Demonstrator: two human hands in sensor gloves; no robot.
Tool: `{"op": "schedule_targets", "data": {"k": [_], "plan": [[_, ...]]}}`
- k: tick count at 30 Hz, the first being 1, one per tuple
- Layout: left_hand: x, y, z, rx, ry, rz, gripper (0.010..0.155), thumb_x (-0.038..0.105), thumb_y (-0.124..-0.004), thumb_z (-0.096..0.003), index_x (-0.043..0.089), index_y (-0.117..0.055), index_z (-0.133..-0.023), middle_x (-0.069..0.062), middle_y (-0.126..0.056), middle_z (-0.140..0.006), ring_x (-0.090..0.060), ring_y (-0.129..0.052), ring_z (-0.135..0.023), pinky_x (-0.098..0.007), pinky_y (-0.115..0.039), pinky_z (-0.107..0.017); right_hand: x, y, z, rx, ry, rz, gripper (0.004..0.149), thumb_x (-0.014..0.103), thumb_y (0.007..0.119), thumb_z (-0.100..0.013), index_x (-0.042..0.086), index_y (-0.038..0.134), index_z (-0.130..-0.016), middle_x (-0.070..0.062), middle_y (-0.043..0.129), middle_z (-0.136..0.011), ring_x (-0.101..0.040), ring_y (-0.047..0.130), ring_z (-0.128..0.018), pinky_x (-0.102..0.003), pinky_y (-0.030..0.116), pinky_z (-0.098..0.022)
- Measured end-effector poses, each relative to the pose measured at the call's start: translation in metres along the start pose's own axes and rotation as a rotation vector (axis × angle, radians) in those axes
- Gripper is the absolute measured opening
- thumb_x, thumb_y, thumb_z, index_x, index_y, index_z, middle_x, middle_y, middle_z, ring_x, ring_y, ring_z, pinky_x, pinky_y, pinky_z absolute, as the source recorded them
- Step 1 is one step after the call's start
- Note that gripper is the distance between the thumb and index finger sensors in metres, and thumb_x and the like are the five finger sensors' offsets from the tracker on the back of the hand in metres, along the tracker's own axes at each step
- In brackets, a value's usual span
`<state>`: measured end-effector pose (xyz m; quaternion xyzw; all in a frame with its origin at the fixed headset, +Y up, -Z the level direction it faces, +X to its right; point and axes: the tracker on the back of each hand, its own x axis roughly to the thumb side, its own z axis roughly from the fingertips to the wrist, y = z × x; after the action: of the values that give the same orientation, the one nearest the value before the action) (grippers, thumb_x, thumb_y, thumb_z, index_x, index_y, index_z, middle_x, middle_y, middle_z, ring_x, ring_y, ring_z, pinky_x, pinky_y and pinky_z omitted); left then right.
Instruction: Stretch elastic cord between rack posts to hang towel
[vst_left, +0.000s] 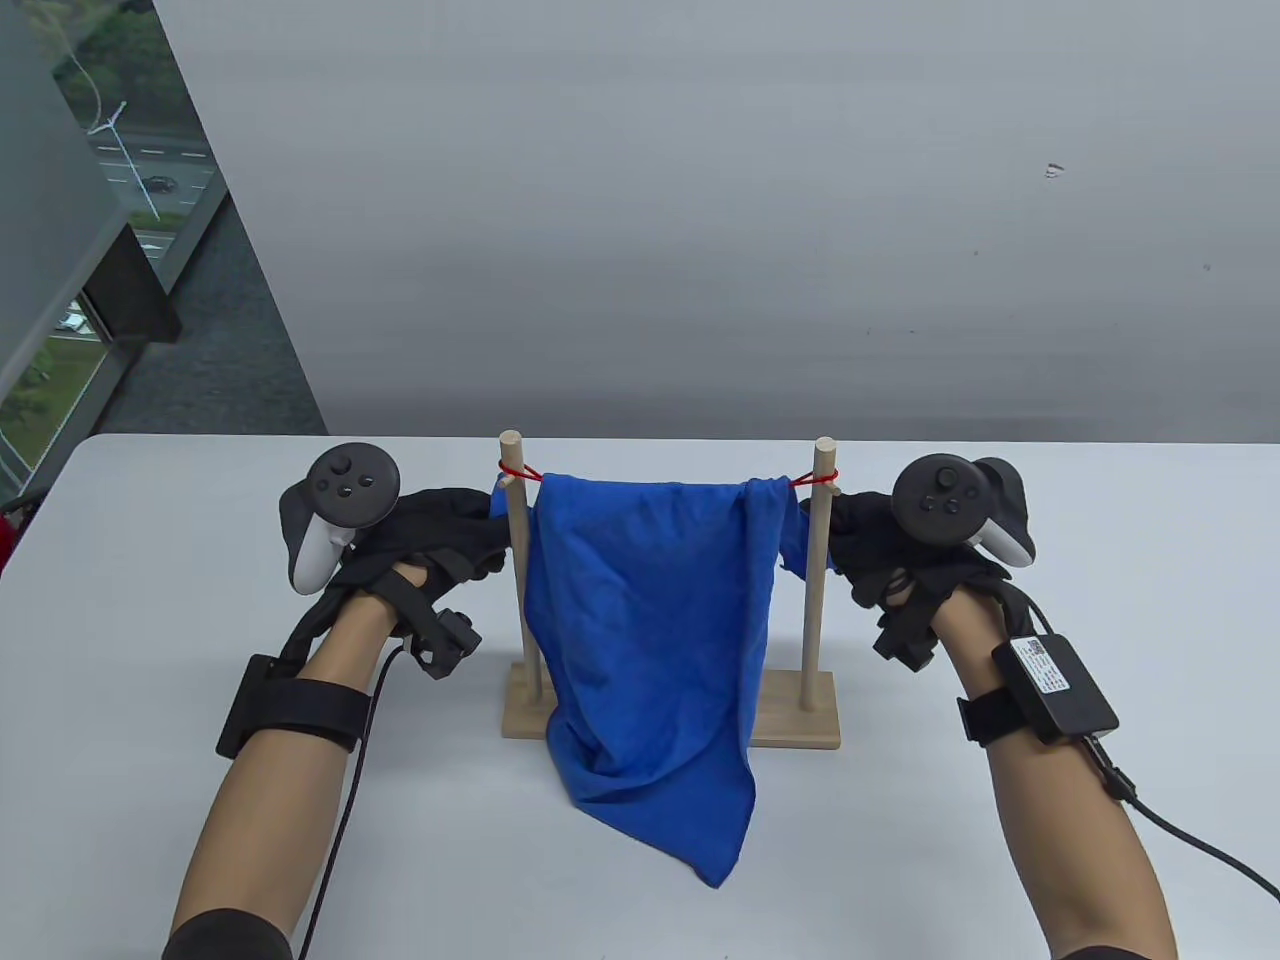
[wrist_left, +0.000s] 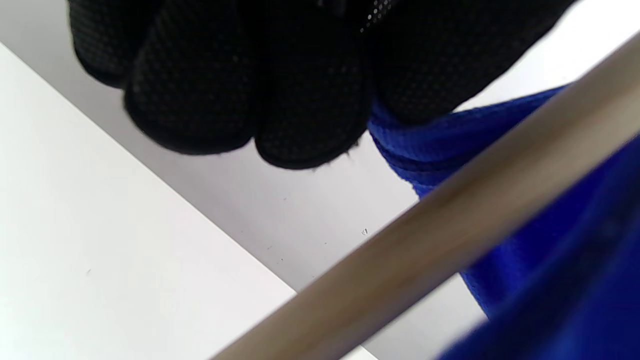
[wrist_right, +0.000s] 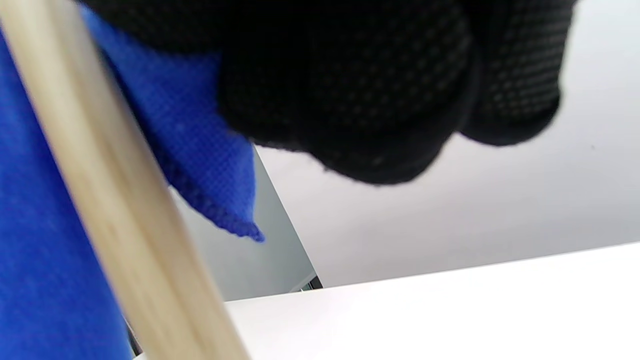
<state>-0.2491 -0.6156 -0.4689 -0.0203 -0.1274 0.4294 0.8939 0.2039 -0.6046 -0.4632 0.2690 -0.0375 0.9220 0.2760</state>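
Note:
A wooden rack (vst_left: 790, 715) with two upright posts stands on the white table. A red elastic cord (vst_left: 815, 479) runs between the post tops. A blue towel (vst_left: 650, 640) hangs over it, its lower corner lying on the table in front. My left hand (vst_left: 470, 525) grips the towel's left end beside the left post (vst_left: 515, 520). In the left wrist view the fingers (wrist_left: 280, 100) pinch bunched blue cloth (wrist_left: 425, 145). My right hand (vst_left: 845, 535) grips the towel's right end beside the right post (vst_left: 820, 560). In the right wrist view the fingers (wrist_right: 360, 100) hold a towel corner (wrist_right: 200, 145).
The white table (vst_left: 1000, 820) ends at a far edge just behind the rack, against a grey wall (vst_left: 700, 200). A window (vst_left: 110, 200) is at the far left. A black cable (vst_left: 1200, 850) trails from my right wrist across the table.

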Motion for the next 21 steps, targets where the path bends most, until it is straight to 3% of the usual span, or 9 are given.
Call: {"op": "schedule_targets", "data": {"k": [21], "plan": [[-0.066,-0.049,0.008,-0.084,0.182,0.025,0.040,0.044,-0.097,-0.0376,0.013,-0.102,-0.062,0.003,-0.111,-0.035,-0.025,-0.109,-0.029,-0.052,-0.085,-0.047,-0.045,0.072,0.014,0.101,0.177,-0.027,0.043,0.036,0.084,-0.041,0.010,0.087,-0.074,-0.001,0.099,-0.039,-0.016,0.100,-0.019,-0.043,0.087,-0.028]]}}
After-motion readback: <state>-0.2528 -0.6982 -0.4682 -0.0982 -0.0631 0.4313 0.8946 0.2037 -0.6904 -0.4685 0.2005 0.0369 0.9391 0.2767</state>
